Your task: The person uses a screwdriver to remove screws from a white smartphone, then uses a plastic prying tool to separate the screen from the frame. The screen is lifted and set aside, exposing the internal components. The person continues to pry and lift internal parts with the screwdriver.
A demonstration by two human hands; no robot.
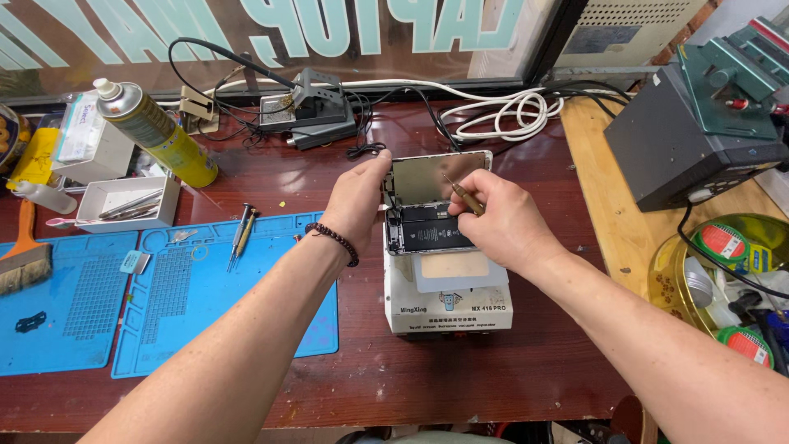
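Note:
An opened phone lies on a white boxy heating machine at the centre of the table. Its screen panel stands lifted up from the body, showing the metal back. My left hand holds the left edge of that raised panel. My right hand grips a thin brown-handled tool, tip pointed at the panel near the phone's upper inside. A dark battery fills the phone's lower half.
Two blue work mats lie at left with two screwdrivers. A yellow spray can, white parts tray, brush, soldering stand, white cables, a grey machine and a round tin surround the spot.

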